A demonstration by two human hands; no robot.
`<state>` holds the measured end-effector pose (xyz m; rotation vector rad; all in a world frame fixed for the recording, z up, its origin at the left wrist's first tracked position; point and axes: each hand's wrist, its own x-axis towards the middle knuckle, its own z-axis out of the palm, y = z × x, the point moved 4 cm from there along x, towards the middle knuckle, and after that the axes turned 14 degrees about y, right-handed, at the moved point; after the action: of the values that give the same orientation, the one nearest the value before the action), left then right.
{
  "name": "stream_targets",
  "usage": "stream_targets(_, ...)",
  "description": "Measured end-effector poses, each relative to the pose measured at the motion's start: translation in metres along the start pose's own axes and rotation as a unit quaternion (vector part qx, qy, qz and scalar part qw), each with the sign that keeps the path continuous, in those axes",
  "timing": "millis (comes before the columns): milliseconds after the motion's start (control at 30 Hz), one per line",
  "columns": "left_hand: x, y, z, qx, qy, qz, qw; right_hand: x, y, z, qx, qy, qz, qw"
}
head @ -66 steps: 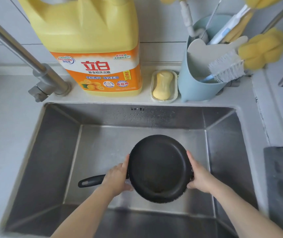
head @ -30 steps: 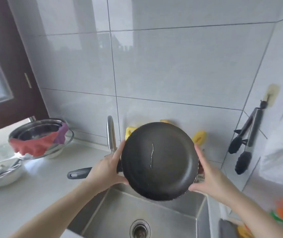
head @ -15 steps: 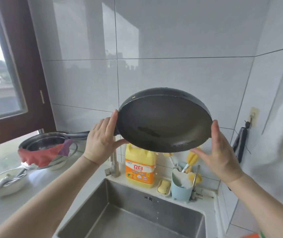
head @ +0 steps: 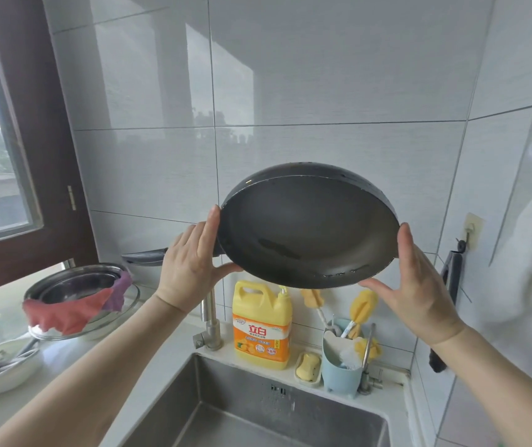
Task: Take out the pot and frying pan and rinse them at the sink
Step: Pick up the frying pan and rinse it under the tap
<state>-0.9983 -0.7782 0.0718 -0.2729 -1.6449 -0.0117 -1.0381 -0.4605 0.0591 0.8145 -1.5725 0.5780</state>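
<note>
A black frying pan (head: 306,233) hangs in the air above the steel sink (head: 190,401), tilted so that its wet inside faces me. My left hand (head: 190,262) presses the pan's left rim where the handle joins, fingers straight up and thumb under the pan. The dark handle (head: 143,254) sticks out to the left behind that hand. On the right rim, my right hand (head: 419,285) presses with straight fingers, its thumb below the edge. The pan is clamped between the two palms.
A faucet (head: 208,321), a yellow detergent bottle (head: 261,327), a soap dish (head: 308,367) and a blue brush holder (head: 340,372) line the sink's back edge. Stacked steel bowls with a red cloth (head: 77,298) and a white bowl (head: 0,366) sit on the left counter. Tongs (head: 448,285) hang on the right wall.
Both hands have lifted the pan out of the sink to chest height and tipped it so its inside faces me. My view has risen from the basin to the wall.
</note>
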Motion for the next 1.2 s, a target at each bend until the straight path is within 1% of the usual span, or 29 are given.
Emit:
stream_targets(233,-0.005,0.005,0.009,-0.007,-0.013,-0.005,1.000,-0.010,0.012,0.000,-0.011,-0.034,0.013,0.999)
stream_targets(700,-0.001,0.014,0.006,-0.015,0.001,0.006,1.000,-0.011,0.011,-0.014,-0.014,-0.009,-0.005,1.000)
stream_targets(767,-0.002,0.016,0.006,-0.020,-0.005,0.009,1.000,-0.014,0.015,-0.014,-0.017,-0.028,0.026,0.999)
stream_targets(800,-0.003,0.015,0.007,-0.029,-0.023,0.004,0.999,-0.016,0.015,-0.013,-0.016,-0.053,0.060,0.997)
stream_targets(833,-0.003,0.016,0.009,-0.045,-0.060,-0.012,0.997,-0.018,0.016,-0.011,-0.010,-0.088,0.113,0.990)
stream_targets(867,-0.005,0.015,0.013,-0.064,-0.121,-0.042,0.990,-0.018,0.015,-0.011,0.005,-0.130,0.178,0.975)
stream_targets(900,-0.008,0.013,0.019,-0.085,-0.206,-0.084,0.971,-0.022,0.016,-0.008,0.034,-0.177,0.243,0.953)
stream_targets(933,-0.015,0.011,0.026,-0.108,-0.304,-0.132,0.937,-0.029,0.019,-0.005,0.061,-0.235,0.302,0.922)
stream_targets(1000,-0.036,0.009,0.038,-0.161,-0.480,-0.212,0.836,-0.048,0.024,0.002,0.109,-0.357,0.370,0.851)
stream_targets(1033,-0.050,0.010,0.040,-0.188,-0.547,-0.234,0.781,-0.060,0.027,0.005,0.136,-0.401,0.395,0.815)
stream_targets(1067,-0.065,0.011,0.041,-0.214,-0.599,-0.244,0.732,-0.072,0.027,0.005,0.167,-0.429,0.420,0.782)
stream_targets(1100,-0.079,0.013,0.041,-0.234,-0.636,-0.247,0.693,-0.086,0.026,0.005,0.193,-0.450,0.445,0.750)
stream_targets(1133,-0.093,0.014,0.040,-0.244,-0.661,-0.246,0.665,-0.097,0.021,0.003,0.217,-0.464,0.464,0.723)
stream_targets(1200,-0.114,0.018,0.038,-0.244,-0.694,-0.241,0.633,-0.117,0.016,0.001,0.265,-0.453,0.500,0.689)
